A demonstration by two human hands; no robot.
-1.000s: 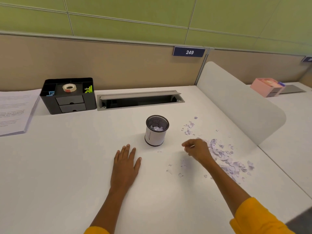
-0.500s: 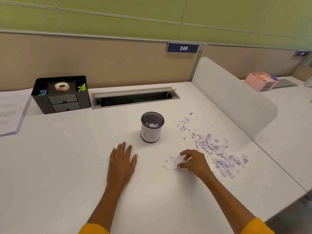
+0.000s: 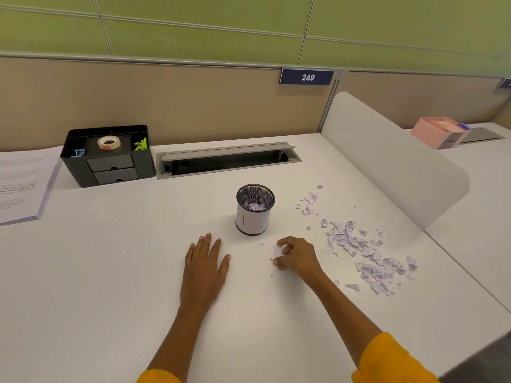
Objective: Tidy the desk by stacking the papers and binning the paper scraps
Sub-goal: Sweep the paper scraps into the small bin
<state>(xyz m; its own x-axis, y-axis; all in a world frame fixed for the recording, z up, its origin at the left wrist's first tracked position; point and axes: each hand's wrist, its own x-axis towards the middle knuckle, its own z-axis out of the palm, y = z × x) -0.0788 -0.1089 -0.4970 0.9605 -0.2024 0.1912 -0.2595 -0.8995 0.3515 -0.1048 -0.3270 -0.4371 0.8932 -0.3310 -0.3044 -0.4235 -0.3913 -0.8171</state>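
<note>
The right hand [image 3: 297,257] pinches paper scraps [image 3: 277,251] near the mesh bin [image 3: 255,210]; the left hand [image 3: 204,268] lies flat, released, on the desk [image 3: 110,272].

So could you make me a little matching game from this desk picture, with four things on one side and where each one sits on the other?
Things:
1. mesh cup
2. roll of tape
3. stack of papers
4. pile of paper scraps

Places:
A. at the far left edge of the desk
B. on the desk to the right of the right hand
C. on top of the black organiser
D. upright, just beyond both hands

Pairs: 1-D, 2-C, 3-A, 4-B
</note>
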